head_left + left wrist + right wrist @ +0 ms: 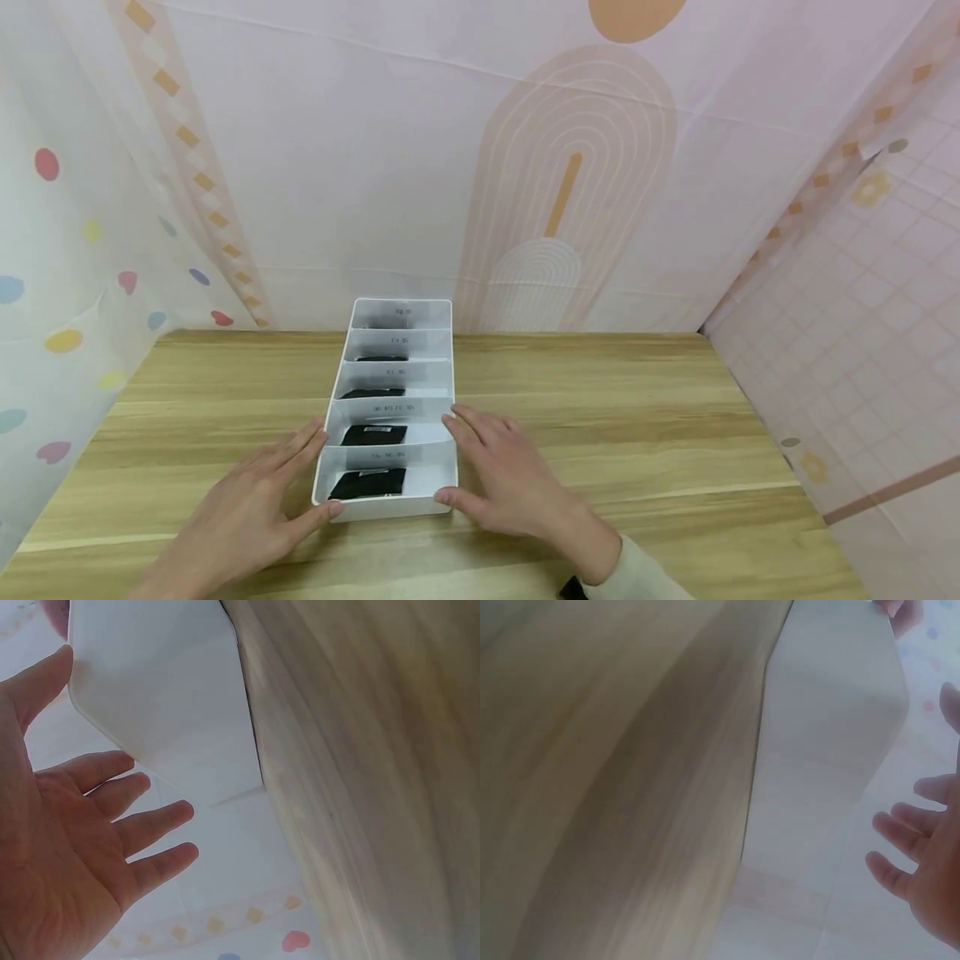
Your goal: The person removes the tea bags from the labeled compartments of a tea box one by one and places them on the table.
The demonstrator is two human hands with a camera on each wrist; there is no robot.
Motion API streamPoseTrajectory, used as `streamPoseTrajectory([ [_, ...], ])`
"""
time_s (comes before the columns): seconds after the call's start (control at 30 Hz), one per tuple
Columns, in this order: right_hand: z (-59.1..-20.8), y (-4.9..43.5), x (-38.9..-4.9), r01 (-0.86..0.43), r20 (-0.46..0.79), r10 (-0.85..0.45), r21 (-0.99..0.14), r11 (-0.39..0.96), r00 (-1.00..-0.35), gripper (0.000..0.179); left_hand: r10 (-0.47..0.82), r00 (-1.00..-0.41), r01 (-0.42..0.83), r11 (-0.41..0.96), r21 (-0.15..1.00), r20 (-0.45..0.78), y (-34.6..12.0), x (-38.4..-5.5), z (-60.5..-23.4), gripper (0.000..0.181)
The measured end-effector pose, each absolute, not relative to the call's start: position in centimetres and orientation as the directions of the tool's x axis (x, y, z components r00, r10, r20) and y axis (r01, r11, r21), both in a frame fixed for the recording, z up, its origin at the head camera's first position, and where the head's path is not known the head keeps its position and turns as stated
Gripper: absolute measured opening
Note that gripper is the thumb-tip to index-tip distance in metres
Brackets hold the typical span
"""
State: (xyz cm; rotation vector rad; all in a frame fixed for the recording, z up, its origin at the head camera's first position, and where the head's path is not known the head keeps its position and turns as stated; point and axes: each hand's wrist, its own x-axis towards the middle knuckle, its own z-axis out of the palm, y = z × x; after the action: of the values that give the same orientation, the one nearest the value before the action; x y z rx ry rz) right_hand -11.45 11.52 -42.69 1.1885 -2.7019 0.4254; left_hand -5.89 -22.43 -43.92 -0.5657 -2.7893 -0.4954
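Note:
A long white divided box (393,507) stands on the wooden table, its compartments running away from me in one row. Small dark printed labels mark the divider walls. Flat black packets (369,482) lie in the nearer compartments, toward their left sides; the farthest compartment's contents are mostly hidden. My left hand (251,500) is at the box's near left corner, thumb by the front rim and fingers along the side. At the near right corner, my right hand (513,475) mirrors it. Both wrist views show straight, spread fingers beside the plain outer wall (165,705).
The wooden table (600,400) stretches out on both sides of the box. Patterned cloth (360,167) hangs behind the table and along its left and right sides. A small black object (573,588) shows beside my right sleeve at the bottom edge.

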Motion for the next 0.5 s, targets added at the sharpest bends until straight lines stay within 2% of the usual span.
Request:
streamPoseTrajectory([
  [0.5, -42.8, 8.7, -10.9, -0.822, 0.338, -0.749, -0.218, 0.527, -0.570, 0.066, 0.343, -0.888, 0.431, 0.852, 0.298, 0.306, -22.2, -5.9, -43.6, 0.086],
])
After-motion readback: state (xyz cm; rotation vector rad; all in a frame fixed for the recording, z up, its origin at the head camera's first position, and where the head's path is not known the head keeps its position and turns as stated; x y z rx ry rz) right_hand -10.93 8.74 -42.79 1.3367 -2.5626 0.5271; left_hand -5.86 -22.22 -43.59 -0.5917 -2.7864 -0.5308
